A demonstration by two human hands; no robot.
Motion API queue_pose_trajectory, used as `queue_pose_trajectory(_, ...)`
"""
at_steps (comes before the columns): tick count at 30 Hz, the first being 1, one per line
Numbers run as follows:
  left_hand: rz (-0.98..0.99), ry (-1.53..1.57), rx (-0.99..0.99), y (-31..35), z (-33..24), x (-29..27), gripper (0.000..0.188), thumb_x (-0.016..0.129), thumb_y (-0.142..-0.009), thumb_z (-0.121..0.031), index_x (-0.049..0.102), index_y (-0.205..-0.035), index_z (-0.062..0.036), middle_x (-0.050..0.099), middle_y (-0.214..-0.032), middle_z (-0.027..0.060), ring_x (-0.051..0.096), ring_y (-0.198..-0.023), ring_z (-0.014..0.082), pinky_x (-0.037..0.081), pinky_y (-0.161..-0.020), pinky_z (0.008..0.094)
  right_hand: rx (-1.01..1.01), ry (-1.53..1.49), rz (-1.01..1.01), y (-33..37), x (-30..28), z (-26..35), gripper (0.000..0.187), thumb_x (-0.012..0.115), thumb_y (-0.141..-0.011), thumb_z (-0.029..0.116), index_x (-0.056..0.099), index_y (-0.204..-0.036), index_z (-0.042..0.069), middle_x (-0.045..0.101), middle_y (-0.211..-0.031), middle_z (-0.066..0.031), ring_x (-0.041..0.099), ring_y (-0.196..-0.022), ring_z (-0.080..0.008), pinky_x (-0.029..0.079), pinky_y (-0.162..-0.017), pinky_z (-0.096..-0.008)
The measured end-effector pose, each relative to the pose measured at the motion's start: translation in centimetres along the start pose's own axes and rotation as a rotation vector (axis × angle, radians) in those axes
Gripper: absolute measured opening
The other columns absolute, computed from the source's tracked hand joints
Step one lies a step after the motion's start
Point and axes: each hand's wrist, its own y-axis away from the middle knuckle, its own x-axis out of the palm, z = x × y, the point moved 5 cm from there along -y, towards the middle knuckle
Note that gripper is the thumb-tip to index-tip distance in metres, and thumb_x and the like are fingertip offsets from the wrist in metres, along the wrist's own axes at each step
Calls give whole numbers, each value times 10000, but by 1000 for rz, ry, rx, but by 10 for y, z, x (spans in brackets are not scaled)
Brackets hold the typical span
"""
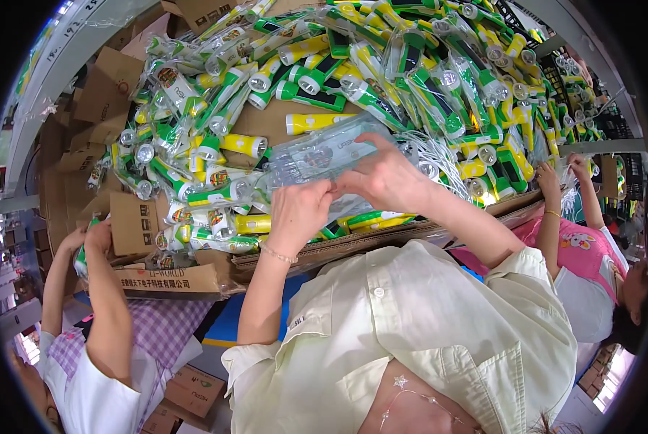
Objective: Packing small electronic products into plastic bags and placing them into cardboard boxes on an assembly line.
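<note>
A clear plastic bag (302, 160) with a printed front, perhaps part of a stack, lies over the heap in front of me. My left hand (298, 217) is closed at its near edge, fingertips pinching the plastic. Beside it, my right hand (392, 177) grips the same edge, with its index finger stretched over the top. The two hands nearly touch. Just beyond the bag lies a yellow flashlight (316, 123). Many green, white and yellow flashlights (432, 101) surround it, several inside clear bags. A bundle of white cords (443, 159) sits right of my right hand.
The flashlights lie in a wide cardboard tray, its front wall (309, 253) close to my body. A small carton (132, 223) stands at the left. Co-workers' hands work on both sides: one pair (96, 237) at the left, another (559, 173) at the right. A metal post (56, 65) rises far left.
</note>
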Motion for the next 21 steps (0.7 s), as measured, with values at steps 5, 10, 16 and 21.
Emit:
queue_pose_trajectory(5, -47, -105, -119, 26, 21, -26, 105, 663, -790, -196, 661, -768, -93, 658, -701, 72, 625, -611, 259, 476, -554, 339, -57, 109, 193, 10, 2, -9, 111, 638, -714, 61, 627, -795, 136, 491, -488, -23, 558, -527, -214, 380, -961, -481)
queue_pose_trajectory(10, -99, 125, -276, 30, 24, -21, 142, 671, -785, -219, 658, -773, -77, 649, -769, 74, 613, -716, 263, 465, -607, 355, -143, 19, 98, -5, -1, 5, 232, 612, -615, 44, 652, -822, 140, 529, -554, -20, 576, -579, -198, 392, -959, -479)
queue_pose_trajectory(16, -205, -23, -405, 39, 38, -33, 143, 702, -738, -212, 673, -705, -76, 633, -765, 60, 584, -762, 269, 470, -669, 370, -195, 24, 117, -34, 3, 5, 175, 619, -637, 71, 659, -792, 142, 541, -581, -23, 586, -601, -199, 382, -971, -478)
queue_pose_trajectory(21, -263, -294, -707, 78, 75, -51, 114, 674, -755, -177, 678, -807, -75, 634, -709, 105, 602, -702, 328, 482, -658, 427, 75, -138, 853, -52, 30, -47, 141, 680, -747, 273, 717, -739, 137, 641, -637, -67, 623, -625, -216, 443, -889, -377)
